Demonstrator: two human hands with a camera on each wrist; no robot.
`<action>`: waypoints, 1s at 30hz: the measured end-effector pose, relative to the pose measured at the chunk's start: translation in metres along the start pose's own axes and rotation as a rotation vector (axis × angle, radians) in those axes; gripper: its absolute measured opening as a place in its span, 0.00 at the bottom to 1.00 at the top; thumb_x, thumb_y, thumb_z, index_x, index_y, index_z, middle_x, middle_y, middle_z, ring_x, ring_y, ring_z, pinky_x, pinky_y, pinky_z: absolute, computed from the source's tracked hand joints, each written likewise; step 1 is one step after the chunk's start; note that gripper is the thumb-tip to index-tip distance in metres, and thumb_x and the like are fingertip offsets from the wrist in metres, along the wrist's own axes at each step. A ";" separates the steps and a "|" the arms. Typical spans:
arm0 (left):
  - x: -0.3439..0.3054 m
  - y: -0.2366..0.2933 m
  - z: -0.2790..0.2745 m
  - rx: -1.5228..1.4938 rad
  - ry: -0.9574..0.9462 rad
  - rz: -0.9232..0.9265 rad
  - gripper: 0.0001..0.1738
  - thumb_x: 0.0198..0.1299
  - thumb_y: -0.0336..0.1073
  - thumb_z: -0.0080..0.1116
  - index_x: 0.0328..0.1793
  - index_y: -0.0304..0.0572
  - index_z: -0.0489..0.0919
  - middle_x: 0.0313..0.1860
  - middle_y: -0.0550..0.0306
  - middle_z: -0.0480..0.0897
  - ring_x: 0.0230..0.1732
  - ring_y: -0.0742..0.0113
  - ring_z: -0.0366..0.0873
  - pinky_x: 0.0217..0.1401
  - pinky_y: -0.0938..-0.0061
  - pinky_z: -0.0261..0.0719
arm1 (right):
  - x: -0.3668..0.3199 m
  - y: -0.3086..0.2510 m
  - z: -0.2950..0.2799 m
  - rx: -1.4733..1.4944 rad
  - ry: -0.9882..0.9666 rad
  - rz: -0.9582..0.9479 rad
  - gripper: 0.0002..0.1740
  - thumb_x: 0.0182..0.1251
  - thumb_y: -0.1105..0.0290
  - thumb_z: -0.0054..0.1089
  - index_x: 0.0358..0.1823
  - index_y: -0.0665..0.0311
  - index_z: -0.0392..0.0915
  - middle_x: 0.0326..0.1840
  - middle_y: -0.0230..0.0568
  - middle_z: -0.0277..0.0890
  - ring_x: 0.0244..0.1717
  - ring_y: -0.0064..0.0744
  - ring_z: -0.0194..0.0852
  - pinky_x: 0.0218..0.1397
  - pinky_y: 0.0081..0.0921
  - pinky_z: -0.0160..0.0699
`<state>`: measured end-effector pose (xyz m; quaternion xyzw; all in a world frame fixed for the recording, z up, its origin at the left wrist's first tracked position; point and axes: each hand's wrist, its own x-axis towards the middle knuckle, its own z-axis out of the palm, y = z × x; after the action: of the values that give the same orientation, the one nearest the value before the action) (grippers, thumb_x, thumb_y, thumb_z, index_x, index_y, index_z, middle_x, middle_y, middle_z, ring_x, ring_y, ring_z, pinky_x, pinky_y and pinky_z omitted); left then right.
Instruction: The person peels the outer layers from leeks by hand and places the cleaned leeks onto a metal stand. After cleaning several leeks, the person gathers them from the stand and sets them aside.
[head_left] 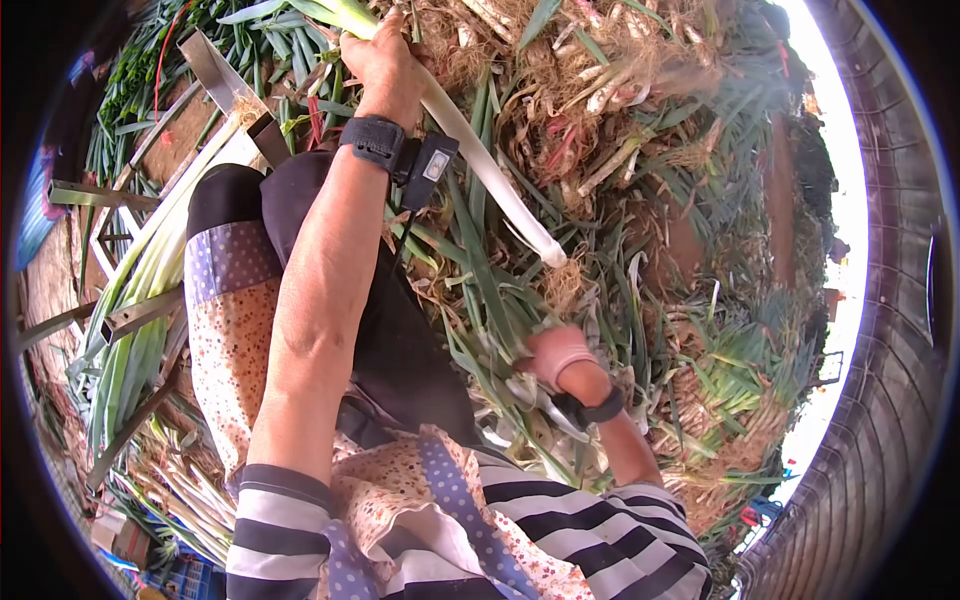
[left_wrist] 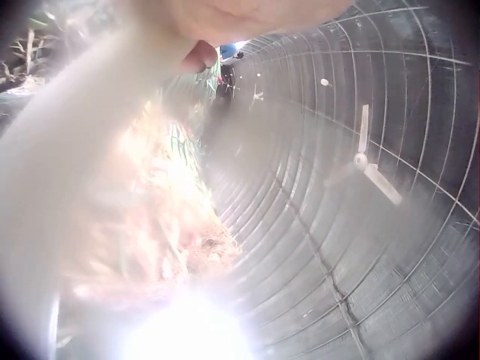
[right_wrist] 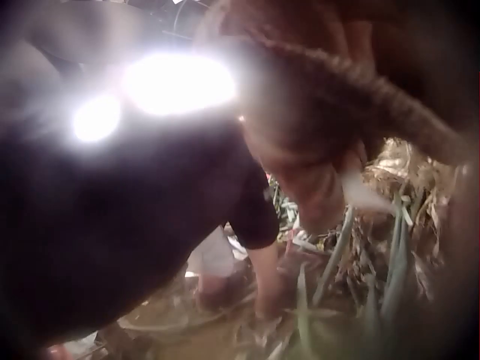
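My left hand (head_left: 385,65) grips a long leek (head_left: 480,155) partway along its stalk. The green end of the leek points to the top of the head view, and its white root end slants down to the right, with brown roots beyond it. In the left wrist view the stalk is a pale blur under the fingers (left_wrist: 247,15). My right hand (head_left: 558,355), blurred and in a pinkish glove, is low over loose leek leaves, just below those roots. A pale scrap (right_wrist: 364,193) shows beside its fingers in the right wrist view; whether they hold it I cannot tell.
A heap of rooted leeks (head_left: 610,80) lies ahead, with more leeks and leaves (head_left: 740,390) to the right. On the left a metal rack (head_left: 145,315) bears a bundle of long leeks (head_left: 150,260). A ribbed dark wall (head_left: 880,300) curves along the far right.
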<state>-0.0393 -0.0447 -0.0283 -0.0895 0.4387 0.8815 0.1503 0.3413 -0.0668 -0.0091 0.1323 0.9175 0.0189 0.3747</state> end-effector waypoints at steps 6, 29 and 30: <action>-0.021 0.009 0.012 0.001 0.068 -0.031 0.13 0.59 0.31 0.60 0.38 0.39 0.65 0.21 0.56 0.70 0.15 0.65 0.70 0.15 0.67 0.72 | -0.054 0.023 -0.020 0.962 0.900 0.624 0.19 0.51 0.60 0.67 0.42 0.62 0.81 0.37 0.43 0.80 0.39 0.42 0.76 0.49 0.40 0.69; -0.013 0.003 0.009 -0.347 -0.496 -0.252 0.19 0.72 0.51 0.36 0.39 0.42 0.63 0.22 0.59 0.64 0.19 0.72 0.60 0.21 0.74 0.63 | 0.013 -0.010 -0.087 1.375 1.107 0.091 0.41 0.32 0.76 0.78 0.55 0.63 0.71 0.50 0.39 0.71 0.45 0.33 0.72 0.48 0.29 0.76; -0.018 0.005 0.012 -0.275 -0.360 -0.252 0.19 0.71 0.51 0.37 0.39 0.42 0.62 0.23 0.59 0.65 0.19 0.71 0.61 0.21 0.73 0.63 | 0.014 -0.009 -0.089 1.053 1.197 0.144 0.41 0.31 0.76 0.78 0.55 0.62 0.72 0.47 0.39 0.71 0.42 0.34 0.73 0.46 0.30 0.76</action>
<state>-0.0244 -0.0407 -0.0124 -0.0048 0.2662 0.9089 0.3210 0.2684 -0.0665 0.0441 0.3178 0.8405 -0.3247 -0.2951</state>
